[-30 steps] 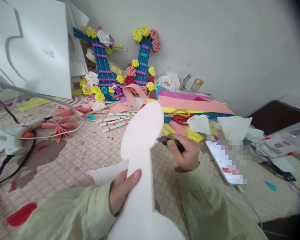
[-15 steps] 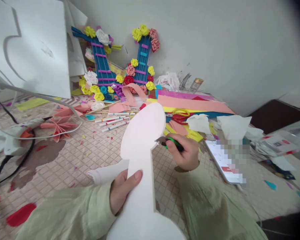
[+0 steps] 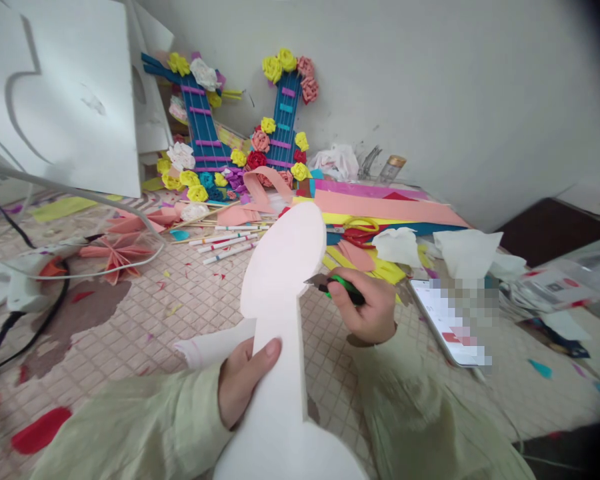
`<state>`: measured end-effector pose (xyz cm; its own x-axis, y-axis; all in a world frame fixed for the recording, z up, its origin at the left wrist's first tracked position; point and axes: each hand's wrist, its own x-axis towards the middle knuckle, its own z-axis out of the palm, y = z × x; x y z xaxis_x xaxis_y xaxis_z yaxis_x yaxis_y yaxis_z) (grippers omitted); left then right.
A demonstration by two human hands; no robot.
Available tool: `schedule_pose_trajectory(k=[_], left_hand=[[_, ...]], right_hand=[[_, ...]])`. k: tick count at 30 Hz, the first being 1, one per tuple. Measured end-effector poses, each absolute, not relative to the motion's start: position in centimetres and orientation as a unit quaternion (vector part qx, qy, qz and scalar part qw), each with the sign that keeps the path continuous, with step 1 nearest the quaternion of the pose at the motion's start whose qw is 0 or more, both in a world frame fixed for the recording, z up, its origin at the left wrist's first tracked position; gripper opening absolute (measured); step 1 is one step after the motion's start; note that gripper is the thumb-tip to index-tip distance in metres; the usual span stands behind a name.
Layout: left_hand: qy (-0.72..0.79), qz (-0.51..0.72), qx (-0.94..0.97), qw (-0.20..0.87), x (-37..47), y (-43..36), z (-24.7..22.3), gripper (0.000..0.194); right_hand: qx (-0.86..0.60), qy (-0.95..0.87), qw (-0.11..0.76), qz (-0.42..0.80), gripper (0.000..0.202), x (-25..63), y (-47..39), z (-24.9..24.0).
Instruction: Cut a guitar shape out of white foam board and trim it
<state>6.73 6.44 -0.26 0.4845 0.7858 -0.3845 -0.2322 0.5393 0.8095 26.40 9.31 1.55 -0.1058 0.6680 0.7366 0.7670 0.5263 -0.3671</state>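
A white foam board cutout (image 3: pixel 286 260), shaped like a guitar with a rounded head, a narrow neck and a wider body, stands tilted in front of me. My left hand (image 3: pixel 249 377) is closed around its neck, thumb on the front face. In my right hand (image 3: pixel 367 303) is a green and black utility knife (image 3: pixel 347 289). The knife's blade points left, its tip at the lower right edge of the head, just above the neck. Below the body's curve the cutout runs out of view.
Two flower-decked blue paper guitars (image 3: pixel 207 127) lean on the wall. Marker pens (image 3: pixel 230 248), red-and-yellow scissors (image 3: pixel 359 230) and coloured paper strips (image 3: pixel 390 205) lie behind the cutout. A glue gun (image 3: pixel 30 280) with cords is at left, a phone (image 3: pixel 443 327) at right.
A small ragged scrap at the cut edge is gone from the blade tip. The cutout's head has shifted slightly left, and the blade shows more plainly.
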Motion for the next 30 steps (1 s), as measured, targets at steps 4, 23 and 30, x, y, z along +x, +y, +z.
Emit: schedule_pose_trajectory(k=[4,23,30], left_hand=[[0.389,0.300,0.370,0.788,6.7,6.5,-0.2,0.044],[0.351,0.284,0.316,0.835,6.5,6.5,-0.2,0.044],[0.363,0.277,0.352,0.817,6.5,6.7,-0.1,0.045]], right_hand=[[-0.486,-0.739,0.463,-0.056,0.007,25.9,9.0,1.5],[-0.470,-0.734,0.485,-0.067,0.007,25.8,9.1,1.6],[-0.431,-0.765,0.475,-0.055,0.004,25.2,9.3,1.0]])
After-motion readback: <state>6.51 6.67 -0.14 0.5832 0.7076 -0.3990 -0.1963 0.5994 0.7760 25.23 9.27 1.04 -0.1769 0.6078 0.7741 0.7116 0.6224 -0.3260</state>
